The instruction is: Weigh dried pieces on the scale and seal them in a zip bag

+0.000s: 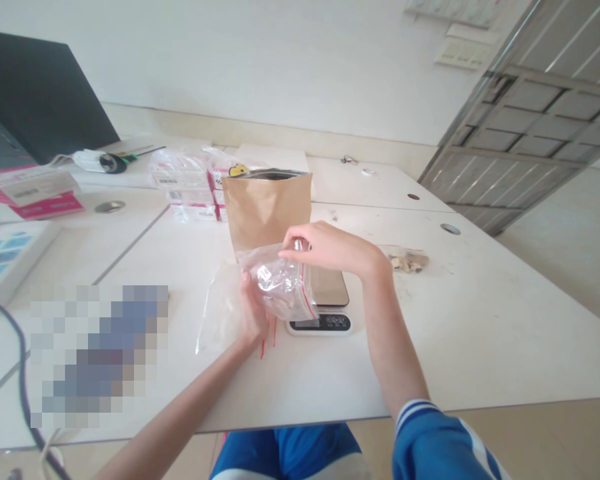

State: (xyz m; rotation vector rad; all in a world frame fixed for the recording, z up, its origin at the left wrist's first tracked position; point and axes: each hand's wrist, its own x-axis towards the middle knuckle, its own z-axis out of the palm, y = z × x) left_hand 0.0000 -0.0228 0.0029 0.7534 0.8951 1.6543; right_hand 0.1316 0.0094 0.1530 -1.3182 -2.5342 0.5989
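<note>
Two bare hands of yours are at one clear zip bag [280,293], held over the front left part of the scale [349,327]. Your left hand [253,310], left of the scale, holds the bag, thumb on its near face. Your right hand [325,247], above the scale's platform, is narrowly curled at the bag's upper edge; whether it pinches the film, I cannot tell.

Step in hand, as judged: handling the bag at that upper edge. Any further move calls for your left hand to steady the thin film clear of the scale's panel.

Behind the scale, a brown paper pouch [267,210] stands with its top parted. Flat clear bags [220,313] lie to its left; a bag of tan pieces [410,261] lies to its right.

Writing: your scale's panel bears small button marks, unreadable, and no display figure is legible. Pink-and-white packages [183,180], behind and left of the scale, carry pale labels with barcode-like marks and a yellow cartoon figure [237,171] near them. No brand can be read.
</note>
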